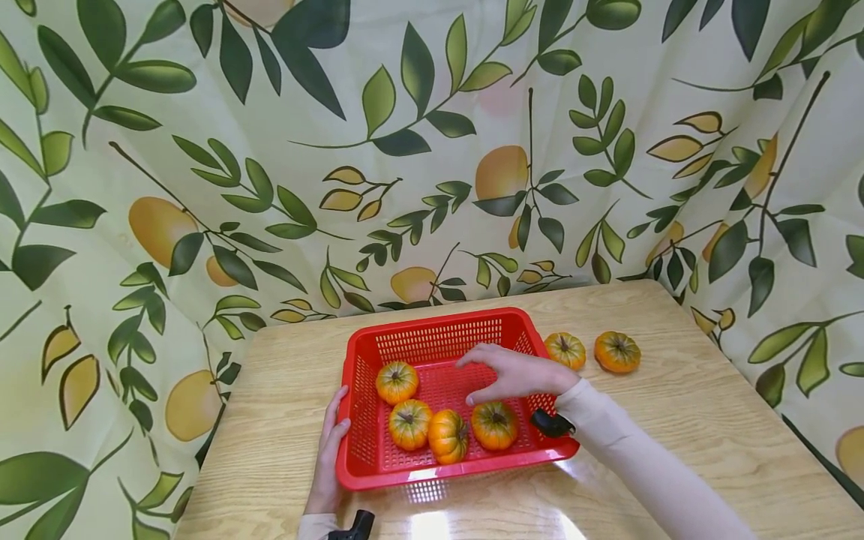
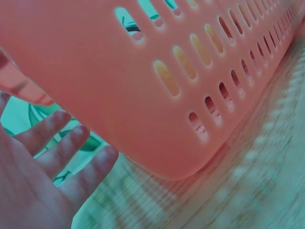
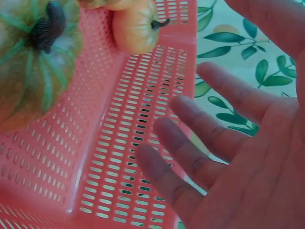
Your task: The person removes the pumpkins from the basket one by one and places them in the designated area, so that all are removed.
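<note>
A red plastic basket point(image 1: 435, 321) with slotted walls stands on the table. Small orange pumpkins lie inside: one near the left wall point(image 1: 397, 382), others toward the front, among them a pumpkin tipped on its side point(image 1: 448, 436) and a pumpkin at front right point(image 1: 495, 425). My left hand point(image 1: 329, 450) is at the basket's left side, its fingers extended with the tips right at the outer wall in the left wrist view. Over the basket's right half hovers my right hand point(image 1: 516, 373), fingers spread and nothing held; the right wrist view shows its open palm beside a pumpkin point(image 3: 35, 62).
Two more pumpkins, a nearer one point(image 1: 565, 350) and a farther one point(image 1: 617, 352), sit on the wooden table point(image 1: 675, 420) to the right of the basket. Leaf-and-fruit patterned cloth point(image 1: 432, 210) hangs behind and along the table's sides.
</note>
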### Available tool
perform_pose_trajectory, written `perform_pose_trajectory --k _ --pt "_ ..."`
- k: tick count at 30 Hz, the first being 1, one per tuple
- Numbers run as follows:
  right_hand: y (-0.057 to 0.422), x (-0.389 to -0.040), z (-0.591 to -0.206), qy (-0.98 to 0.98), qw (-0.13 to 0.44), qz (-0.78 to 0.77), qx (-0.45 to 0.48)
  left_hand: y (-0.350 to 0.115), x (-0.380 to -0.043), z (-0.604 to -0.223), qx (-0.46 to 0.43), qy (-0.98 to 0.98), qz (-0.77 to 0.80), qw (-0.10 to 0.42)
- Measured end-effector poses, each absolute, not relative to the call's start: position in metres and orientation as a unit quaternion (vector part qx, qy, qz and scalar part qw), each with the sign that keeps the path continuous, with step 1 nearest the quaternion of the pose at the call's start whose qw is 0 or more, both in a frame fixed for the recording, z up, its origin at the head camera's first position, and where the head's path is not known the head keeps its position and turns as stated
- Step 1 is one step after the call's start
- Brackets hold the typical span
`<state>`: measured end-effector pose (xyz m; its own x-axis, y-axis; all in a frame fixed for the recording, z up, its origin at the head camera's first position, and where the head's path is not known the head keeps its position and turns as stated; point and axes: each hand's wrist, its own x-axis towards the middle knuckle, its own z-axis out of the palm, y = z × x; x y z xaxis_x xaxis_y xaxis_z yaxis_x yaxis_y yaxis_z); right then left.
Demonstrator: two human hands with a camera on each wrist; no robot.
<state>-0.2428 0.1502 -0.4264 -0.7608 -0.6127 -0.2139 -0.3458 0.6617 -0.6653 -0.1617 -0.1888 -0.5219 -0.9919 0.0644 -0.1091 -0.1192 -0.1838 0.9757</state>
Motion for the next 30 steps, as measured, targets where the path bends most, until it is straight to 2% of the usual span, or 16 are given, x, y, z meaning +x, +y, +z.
perform_pose_trajectory --k 18,30 --pt "0.145 -0.239 -0.435 0.885 0.293 -0.246 -0.265 -0.19 -0.161 -0.522 -0.016 0.635 0.77 0.059" --pt "0.144 -0.236 -0.439 0.887 0.303 -0.22 -0.271 -0.19 -0.163 -0.525 0.001 0.636 0.77 0.052"
